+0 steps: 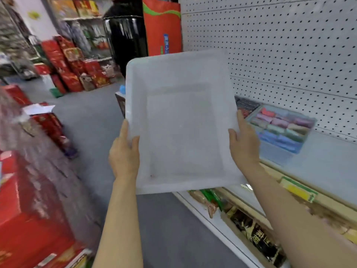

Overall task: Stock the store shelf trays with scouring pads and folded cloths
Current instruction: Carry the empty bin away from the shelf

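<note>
**Empty tray heads for the shelf**

A person carries an empty translucent tray [179, 122] above the aisle, left hand [123, 155] clamped on its left edge, right hand [244, 146] clamped on its right. On the shelf [326, 167] to the right, a tray of folded cloths [280, 128] is already filled. The step appears to be placement; next likely calls for swinging right and lowering the tray beside the filled one.

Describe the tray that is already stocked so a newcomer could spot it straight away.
Find the white pegboard wall on the right and follow it down to the pale shelf beneath it. The stocked tray sits there, beyond the right hand. Unlike the empty tray held in both hands, it is packed with rows of pink, green and blue pieces.
</note>
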Motion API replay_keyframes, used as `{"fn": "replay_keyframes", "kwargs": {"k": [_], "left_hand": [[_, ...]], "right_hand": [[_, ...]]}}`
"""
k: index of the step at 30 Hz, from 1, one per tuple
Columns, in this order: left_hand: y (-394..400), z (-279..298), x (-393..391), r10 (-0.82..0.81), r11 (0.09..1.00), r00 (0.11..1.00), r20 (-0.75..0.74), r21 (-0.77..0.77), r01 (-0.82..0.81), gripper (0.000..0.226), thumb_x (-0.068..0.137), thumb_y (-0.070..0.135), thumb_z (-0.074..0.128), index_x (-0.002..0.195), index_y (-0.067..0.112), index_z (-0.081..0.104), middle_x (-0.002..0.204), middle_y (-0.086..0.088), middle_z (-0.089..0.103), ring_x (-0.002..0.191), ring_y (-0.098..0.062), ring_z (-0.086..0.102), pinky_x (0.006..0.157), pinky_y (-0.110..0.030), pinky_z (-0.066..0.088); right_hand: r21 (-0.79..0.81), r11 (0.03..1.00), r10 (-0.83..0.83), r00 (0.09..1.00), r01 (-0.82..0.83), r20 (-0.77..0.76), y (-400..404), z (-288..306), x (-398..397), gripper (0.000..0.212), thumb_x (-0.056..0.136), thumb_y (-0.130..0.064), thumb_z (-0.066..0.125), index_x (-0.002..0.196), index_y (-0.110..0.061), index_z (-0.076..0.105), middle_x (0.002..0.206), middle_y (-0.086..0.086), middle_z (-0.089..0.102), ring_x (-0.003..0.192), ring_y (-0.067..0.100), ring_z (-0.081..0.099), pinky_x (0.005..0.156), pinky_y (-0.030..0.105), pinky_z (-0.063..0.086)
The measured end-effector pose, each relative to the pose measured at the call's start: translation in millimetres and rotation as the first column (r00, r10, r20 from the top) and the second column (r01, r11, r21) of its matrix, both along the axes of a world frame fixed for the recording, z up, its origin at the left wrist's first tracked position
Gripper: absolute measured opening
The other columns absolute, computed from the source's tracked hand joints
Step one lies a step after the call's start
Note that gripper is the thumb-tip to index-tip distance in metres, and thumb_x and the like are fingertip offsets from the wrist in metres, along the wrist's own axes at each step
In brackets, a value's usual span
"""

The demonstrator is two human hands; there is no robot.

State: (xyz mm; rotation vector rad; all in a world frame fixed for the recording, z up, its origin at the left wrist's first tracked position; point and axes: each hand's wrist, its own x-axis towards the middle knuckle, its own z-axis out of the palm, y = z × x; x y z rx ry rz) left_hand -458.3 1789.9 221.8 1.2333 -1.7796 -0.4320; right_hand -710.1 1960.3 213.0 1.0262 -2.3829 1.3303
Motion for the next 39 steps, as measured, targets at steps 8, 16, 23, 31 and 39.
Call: {"fn": "replay_keyframes", "kwargs": {"k": [8, 16, 23, 31, 39], "left_hand": [[-65.4, -38.0, 74.8, 0.215, 0.974, 0.976, 0.021, 0.072, -0.216, 0.057, 0.096, 0.034, 0.056, 0.148, 0.038, 0.034, 0.087, -0.009, 0.062, 0.076, -0.025, 0.057, 0.076, -0.04, 0.052], [-132.4, -53.4, 114.6, 0.35, 0.926, 0.936, 0.03, 0.144, -0.35, 0.057, 0.096, 0.034, 0.057, 0.147, 0.039, 0.033, 0.099, -0.009, 0.066, 0.089, -0.03, 0.063, 0.084, -0.048, 0.053], [-237.0, -45.8, 121.7, 0.443, 0.877, 0.888, 0.122, 0.147, -0.457, 0.057, 0.096, 0.032, 0.057, 0.149, 0.034, 0.033, 0.1, -0.007, 0.067, 0.089, -0.026, 0.062, 0.081, -0.039, 0.051], [-335.2, -42.8, 127.8, 0.582, 0.781, 0.796, 0.166, 0.156, -0.604, 0.057, 0.096, 0.028, 0.057, 0.149, 0.029, 0.035, 0.096, -0.012, 0.065, 0.09, -0.03, 0.061, 0.075, -0.033, 0.04], [-462.1, -50.6, 167.5, 0.655, 0.72, 0.739, 0.157, 0.168, -0.673, 0.057, 0.095, 0.032, 0.057, 0.148, 0.031, 0.036, 0.108, -0.014, 0.067, 0.1, -0.034, 0.062, 0.089, -0.043, 0.048]], "right_hand": [[0.108, 0.965, 0.239, 0.971, -0.241, 0.027, -122.0, -23.9, 39.8, 0.057, 0.1, -0.025, 0.044, 0.152, -0.026, 0.021, 0.111, 0.013, 0.055, 0.089, 0.023, 0.048, 0.067, 0.032, 0.035], [0.121, 0.905, 0.395, 0.911, -0.408, 0.119, -233.0, -45.1, 64.9, 0.058, 0.098, -0.025, 0.046, 0.151, -0.029, 0.022, 0.136, 0.008, 0.05, 0.118, 0.027, 0.049, 0.092, 0.037, 0.042], [0.148, 0.846, 0.483, 0.854, -0.512, 0.191, -369.6, -51.7, 66.7, 0.057, 0.098, -0.028, 0.043, 0.151, -0.03, 0.022, 0.134, 0.009, 0.051, 0.116, 0.028, 0.05, 0.087, 0.032, 0.039], [0.217, 0.76, 0.599, 0.79, -0.613, 0.13, -522.3, -31.4, 72.6, 0.057, 0.098, -0.028, 0.045, 0.151, -0.026, 0.023, 0.129, 0.013, 0.053, 0.113, 0.031, 0.052, 0.087, 0.04, 0.045], [0.225, 0.7, 0.674, 0.732, -0.677, 0.105, -680.2, -39.7, 114.5, 0.053, 0.096, -0.025, 0.048, 0.147, -0.026, 0.032, 0.126, 0.011, 0.057, 0.112, 0.032, 0.054, 0.086, 0.038, 0.045]]}}
